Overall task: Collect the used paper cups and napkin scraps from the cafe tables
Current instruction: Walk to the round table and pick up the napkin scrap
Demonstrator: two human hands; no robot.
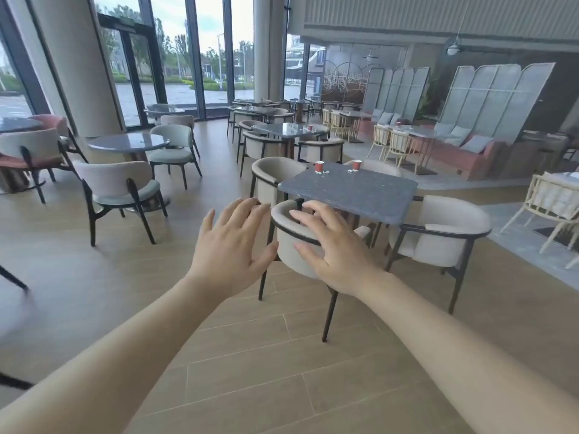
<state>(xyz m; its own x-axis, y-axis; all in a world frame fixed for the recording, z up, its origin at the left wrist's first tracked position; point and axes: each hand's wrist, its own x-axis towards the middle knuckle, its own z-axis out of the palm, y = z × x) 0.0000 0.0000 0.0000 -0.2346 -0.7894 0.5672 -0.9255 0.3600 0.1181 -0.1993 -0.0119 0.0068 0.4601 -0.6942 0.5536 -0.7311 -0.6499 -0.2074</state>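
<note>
Your hands are spread, holding nothing.
Your left hand (233, 242) and right hand (332, 249) hover in front of a chair (294, 245); the left paper cup (319, 166) and right paper cup (357, 165) stand at the tabletop's (347, 195) far edge, napkin scraps (326, 172) beside them.

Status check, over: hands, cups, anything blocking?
Left hand, right hand open, empty. Two red cups, napkin scraps untouched, far edge of square table. Chair at its near side, in the way.

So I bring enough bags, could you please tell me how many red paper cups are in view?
3: left cup and right cup at the far edge of the nearest table; third cup on the table behind. Distant tables may hide more.
</note>
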